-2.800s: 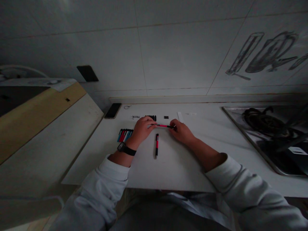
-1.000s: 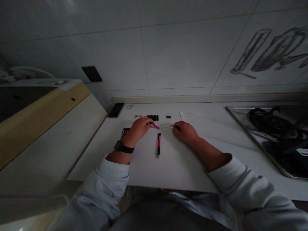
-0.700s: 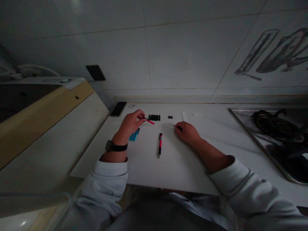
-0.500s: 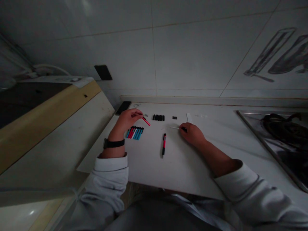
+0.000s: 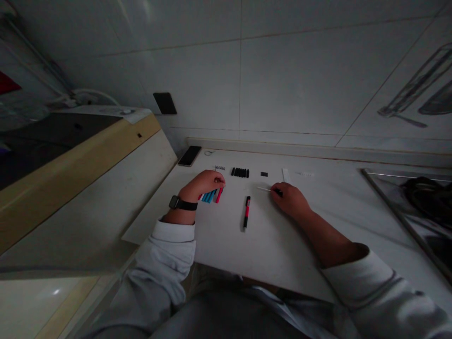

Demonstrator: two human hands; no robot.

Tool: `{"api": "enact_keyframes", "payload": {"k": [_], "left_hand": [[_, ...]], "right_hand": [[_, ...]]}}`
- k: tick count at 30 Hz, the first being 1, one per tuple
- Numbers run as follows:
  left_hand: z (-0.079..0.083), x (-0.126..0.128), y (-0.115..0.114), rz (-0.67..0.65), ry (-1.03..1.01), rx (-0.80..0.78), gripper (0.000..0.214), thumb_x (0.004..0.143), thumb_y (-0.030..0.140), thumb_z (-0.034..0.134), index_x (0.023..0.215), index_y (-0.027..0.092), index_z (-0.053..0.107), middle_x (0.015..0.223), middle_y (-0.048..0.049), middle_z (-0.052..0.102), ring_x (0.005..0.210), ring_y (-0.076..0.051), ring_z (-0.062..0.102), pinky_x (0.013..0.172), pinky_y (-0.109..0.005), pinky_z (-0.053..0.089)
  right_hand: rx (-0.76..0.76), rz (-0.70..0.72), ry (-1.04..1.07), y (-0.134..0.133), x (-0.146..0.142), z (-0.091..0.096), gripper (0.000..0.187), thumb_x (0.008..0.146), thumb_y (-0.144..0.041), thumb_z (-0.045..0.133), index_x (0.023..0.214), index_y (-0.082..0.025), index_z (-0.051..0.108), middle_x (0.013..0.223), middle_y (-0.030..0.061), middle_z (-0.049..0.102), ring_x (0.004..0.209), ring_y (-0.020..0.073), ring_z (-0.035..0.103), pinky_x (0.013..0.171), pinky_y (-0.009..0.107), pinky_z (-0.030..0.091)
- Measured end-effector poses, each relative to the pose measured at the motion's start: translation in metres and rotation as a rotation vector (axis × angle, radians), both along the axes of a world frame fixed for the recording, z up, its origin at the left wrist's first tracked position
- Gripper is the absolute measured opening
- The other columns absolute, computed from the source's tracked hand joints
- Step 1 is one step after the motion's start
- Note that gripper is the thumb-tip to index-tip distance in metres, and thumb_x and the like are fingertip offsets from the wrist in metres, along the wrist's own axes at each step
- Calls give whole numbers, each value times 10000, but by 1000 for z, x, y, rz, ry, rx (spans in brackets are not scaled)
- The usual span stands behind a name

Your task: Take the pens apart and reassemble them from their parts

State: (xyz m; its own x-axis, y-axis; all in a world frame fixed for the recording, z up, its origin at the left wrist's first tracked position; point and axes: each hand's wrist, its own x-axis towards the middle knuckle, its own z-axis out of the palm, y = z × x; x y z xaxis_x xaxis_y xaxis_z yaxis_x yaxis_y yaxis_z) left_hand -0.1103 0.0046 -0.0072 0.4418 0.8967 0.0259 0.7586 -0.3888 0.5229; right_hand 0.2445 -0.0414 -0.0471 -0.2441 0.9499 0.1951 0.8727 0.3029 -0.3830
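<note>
Two hands are working over one white counter (image 5: pixel 219 240) near the middle of the frame. The left hand (image 5: pixel 205 183), left of centre, is pinching the upper end of one red barrel (image 5: pixel 219 196), which is slanting at the right end of a row of barrels (image 5: pixel 208 197); at least three blue ones and one red are showing there, the hand covering part of the row, so its full count cannot be told. One watch (image 5: pixel 173 202) is sitting on that wrist. The right hand (image 5: pixel 291 199), right of centre, is grasping one thin white refill (image 5: pixel 263 189), which is pointing left from the fingertips, and one black piece (image 5: pixel 278 192) is showing in the same grip. Between the hands, slightly lower, one red and black pen (image 5: pixel 246 213) is lying nearly upright in the frame, touching neither hand. Above them a line of parts is running across: a few springs (image 5: pixel 220 167), too small to count; about seven black grips (image 5: pixel 240 173), packed side by side; one dark block (image 5: pixel 264 174); one white strip (image 5: pixel 285 174), just above the right hand; and some faint clear bits (image 5: pixel 306 174), too pale to count. One phone (image 5: pixel 189 156) and one ring (image 5: pixel 209 152) are lying above left of the springs. One stove (image 5: pixel 420 207) is filling the right edge, and one dark plate (image 5: pixel 165 103) is sitting on the wall at the upper left.
</note>
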Motion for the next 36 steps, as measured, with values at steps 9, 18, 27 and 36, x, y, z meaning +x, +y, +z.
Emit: {"api": "enact_keyframes", "payload": {"k": [9,18,27,36], "left_hand": [[-9,-8,7,-13,114,95,125,803,289,763,871,204,824,918,-56,769,853,-194,692,786,-271,507],[-9,-9,7,-20,137,26,102,772,258,782,850,206,823,883,-44,771,815,-183,686,743,-262,489],[-2,-11,2,33,123,-10,93,789,244,777,866,202,809,890,-40,769,817,-185,689,744,-271,490],[1,75,-34,-80,-227,244,230,913,349,728,1101,217,722,1019,-41,699,853,-165,633,789,-295,507]], "right_hand": [[17,12,26,1,1,-1,193,950,-276,570,1024,-213,738,1068,90,746,915,222,678,818,318,488],[86,57,171,-2,-3,3,195,937,-275,563,994,-220,742,1008,80,728,877,214,676,820,335,516],[52,69,577,-3,-11,5,258,926,-457,615,973,-234,734,967,73,718,863,215,653,760,346,517],[-387,33,1164,-7,-28,9,409,757,-584,789,884,-230,625,890,15,688,784,166,619,750,324,530]]}}
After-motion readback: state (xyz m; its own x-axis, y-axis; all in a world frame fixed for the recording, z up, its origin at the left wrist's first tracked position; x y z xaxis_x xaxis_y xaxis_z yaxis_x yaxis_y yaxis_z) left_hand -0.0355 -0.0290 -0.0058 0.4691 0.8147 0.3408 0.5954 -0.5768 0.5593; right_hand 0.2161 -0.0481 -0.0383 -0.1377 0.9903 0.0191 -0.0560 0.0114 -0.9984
